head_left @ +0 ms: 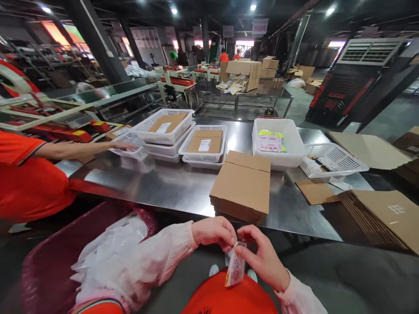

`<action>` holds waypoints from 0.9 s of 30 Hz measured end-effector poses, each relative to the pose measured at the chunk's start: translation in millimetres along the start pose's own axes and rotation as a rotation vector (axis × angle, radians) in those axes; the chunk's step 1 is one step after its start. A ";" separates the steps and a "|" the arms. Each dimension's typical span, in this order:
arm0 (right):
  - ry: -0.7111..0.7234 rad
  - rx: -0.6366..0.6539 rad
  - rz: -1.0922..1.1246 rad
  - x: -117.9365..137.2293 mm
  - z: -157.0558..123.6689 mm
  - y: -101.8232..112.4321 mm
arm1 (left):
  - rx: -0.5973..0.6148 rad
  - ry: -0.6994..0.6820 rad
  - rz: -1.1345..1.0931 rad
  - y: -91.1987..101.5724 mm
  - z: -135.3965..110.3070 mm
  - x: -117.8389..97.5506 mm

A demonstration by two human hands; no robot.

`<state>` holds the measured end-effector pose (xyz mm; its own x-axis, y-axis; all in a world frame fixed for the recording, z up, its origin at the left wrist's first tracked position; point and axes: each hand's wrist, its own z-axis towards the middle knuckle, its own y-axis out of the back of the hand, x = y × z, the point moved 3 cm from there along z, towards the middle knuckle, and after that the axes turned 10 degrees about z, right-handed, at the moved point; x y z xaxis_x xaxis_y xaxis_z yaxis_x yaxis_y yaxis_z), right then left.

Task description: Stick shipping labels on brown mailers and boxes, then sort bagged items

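"Plastic, judging by its sheen, faced the printed packet point(235, 269). State its location and the grip."

"It hung at 12 o'clock, just before the wearer's orange shirt point(229, 302). The left hand point(214, 231) had its fingertips pinched together at the top edge; the right hand point(263, 257) clamped the upper right corner under its thumb."

"Which step was in hand?"

"By judgement, two-handed work along the top edge. Whether that edge was sealed could not be told."

"What did the next move call for?"

"Presumably a firm corner hold while the opposite fingertips worked the edge, the packet kept upright."

"List the surroundings, outward."

"Burgundy-lined bin point(42, 259), 10 o'clock, holding white film point(126, 229). On the metal table point(147, 183), a cardboard stack point(244, 181) sat at 12; behind it, a white tub point(294, 137) at 1 and white baskets point(160, 138) at 11, with a co-worker's hand point(126, 146) nearer 10. Far cartons point(244, 67) stood at 12."
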<state>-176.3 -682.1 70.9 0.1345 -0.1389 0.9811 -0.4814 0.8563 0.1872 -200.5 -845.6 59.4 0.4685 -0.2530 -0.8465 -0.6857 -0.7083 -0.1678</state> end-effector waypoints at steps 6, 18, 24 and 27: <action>0.612 -0.088 -0.289 19.4 1.2 -3.9 | 0.124 0.016 -0.365 1.7 6.4 13.1; 0.272 -0.362 -0.153 12.2 18.2 -19.5 | -0.316 -0.797 0.554 30.0 -22.0 -11.2; 0.234 -0.475 -0.209 21.8 48.5 7.0 | -0.225 -0.465 -0.002 38.7 0.7 29.4; 0.110 -0.533 -0.319 8.0 96.3 51.4 | -0.213 -0.262 -0.376 34.9 17.6 50.6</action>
<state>-283.4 -687.1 93.0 0.3020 -0.4010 0.8649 0.0907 0.9152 0.3926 -210.5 -871.5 1.8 0.4870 0.1997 -0.8503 -0.3545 -0.8445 -0.4014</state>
